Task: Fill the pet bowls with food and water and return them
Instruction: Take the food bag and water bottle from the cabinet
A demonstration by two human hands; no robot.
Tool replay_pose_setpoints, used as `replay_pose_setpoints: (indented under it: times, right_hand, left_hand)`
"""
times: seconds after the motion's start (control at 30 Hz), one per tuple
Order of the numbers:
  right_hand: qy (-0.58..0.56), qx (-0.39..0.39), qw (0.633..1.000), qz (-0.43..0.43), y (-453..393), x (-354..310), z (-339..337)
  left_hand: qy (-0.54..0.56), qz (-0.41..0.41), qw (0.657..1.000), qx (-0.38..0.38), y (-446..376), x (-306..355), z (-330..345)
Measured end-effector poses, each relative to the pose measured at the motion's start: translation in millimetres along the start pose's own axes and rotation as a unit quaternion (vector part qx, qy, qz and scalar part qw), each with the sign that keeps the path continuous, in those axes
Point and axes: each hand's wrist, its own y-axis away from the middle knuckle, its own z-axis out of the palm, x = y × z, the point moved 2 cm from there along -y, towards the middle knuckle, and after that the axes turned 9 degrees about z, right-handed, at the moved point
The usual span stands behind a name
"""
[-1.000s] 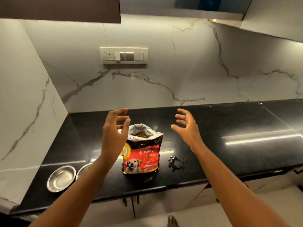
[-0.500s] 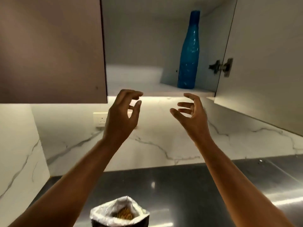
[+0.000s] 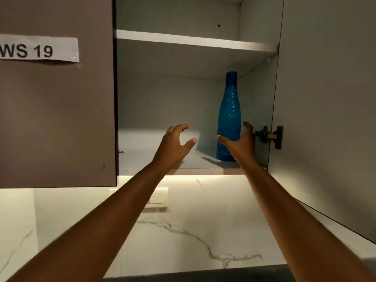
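Note:
A tall blue bottle (image 3: 228,117) stands upright on the lower shelf (image 3: 154,151) of an open wall cabinet, at the right side. My right hand (image 3: 240,143) is raised in front of the bottle's lower part, fingers spread around it; I cannot tell whether it touches. My left hand (image 3: 175,143) hovers open to the bottle's left, holding nothing. The pet bowls and the food bag are out of view below.
The open cabinet door (image 3: 325,119) hangs at the right with a hinge (image 3: 270,136) just beside my right hand. A closed door labelled "WS 19" (image 3: 57,98) is at the left. An upper shelf (image 3: 195,42), a marble wall (image 3: 183,231) and switch plate (image 3: 158,198) lie around.
My view has tilted up from the counter to the cabinet. Both hands rose from beside the food bag to the shelf, and the right hand reached the bottle.

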Motion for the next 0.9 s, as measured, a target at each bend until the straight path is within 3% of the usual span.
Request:
replay_pose_setpoints:
  times: [0.17, 0.47, 0.7, 0.9]
  right_hand:
    - [0.008, -0.038, 0.999, 0.020, -26.5, 18.8, 10.8]
    - [0.052, -0.037, 0.998, 0.025, -24.6, 14.1, 5.9]
    - [0.060, -0.024, 0.998, -0.027, 25.1, -13.0, -2.9]
    - [0.037, -0.026, 0.998, -0.042, 89.0, -46.1, -19.8]
  left_hand:
    - [0.004, -0.025, 1.000, -0.011, -4.5, -8.8, 11.6]
    - [-0.017, -0.038, 0.999, 0.010, 7.1, -18.3, -1.0]
    - [-0.071, 0.039, 0.993, 0.083, 30.8, 18.2, -16.3]
    - [-0.011, 0.064, 0.993, 0.098, 68.1, 48.3, -35.5]
